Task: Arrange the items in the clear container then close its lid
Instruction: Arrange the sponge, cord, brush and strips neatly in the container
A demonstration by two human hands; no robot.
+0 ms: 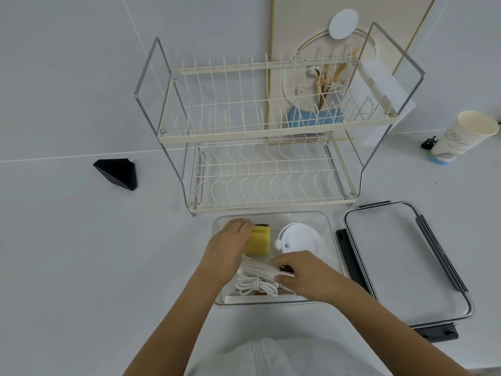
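The clear container (329, 234) sits open on the white counter in front of me. Inside lie a yellow sponge (259, 241) with a dark top edge, a round white lid (299, 237), a bundle of white straws (257, 268) and a coiled white cable (254, 285). My left hand (227, 248) grips the left side of the sponge. My right hand (303, 275) is in the container over the straws, fingers curled on their right end; a small black item shows under the fingertips. The container's clear lid (401, 256) with dark latches lies flat to the right.
A two-tier cream dish rack (265, 137) stands just behind the container. A black wedge-shaped object (118, 173) lies at the left. A paper cup (461, 137) stands at the far right, with a small black item beside it. A framed picture leans on the wall behind the rack.
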